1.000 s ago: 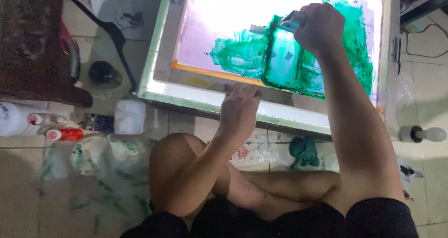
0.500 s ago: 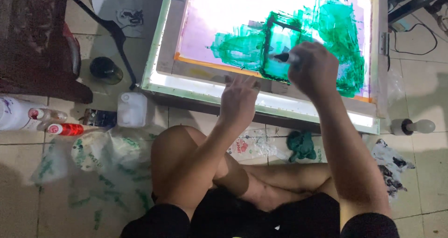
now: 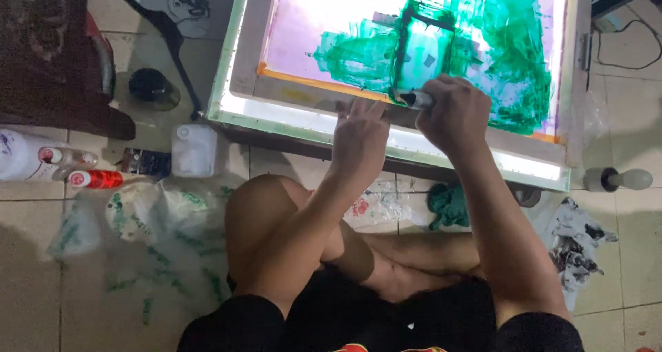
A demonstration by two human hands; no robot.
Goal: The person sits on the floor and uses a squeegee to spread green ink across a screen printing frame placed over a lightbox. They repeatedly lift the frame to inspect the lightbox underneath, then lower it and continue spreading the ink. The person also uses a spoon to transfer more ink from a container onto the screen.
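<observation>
A framed printing screen lies on a lit light box on the floor in front of me. Green emulsion is smeared over its mesh, with a darker rectangle near the middle. My right hand is closed on a small grey scraper at the screen's near edge, by the rectangle's lower left corner. My left hand rests flat, fingers spread, on the near rail of the frame, just left of the right hand. My bare knees are folded below.
A white plastic jug, a red-capped bottle and a clear bottle stand at left. Stained plastic sheeting covers the tiles. A green rag lies under the box edge, a bulb and stained cloth at right.
My right hand has drawn the scraper from the far part of the green patch down toward me, to the screen's near edge. The left hand stays on the frame rail.
</observation>
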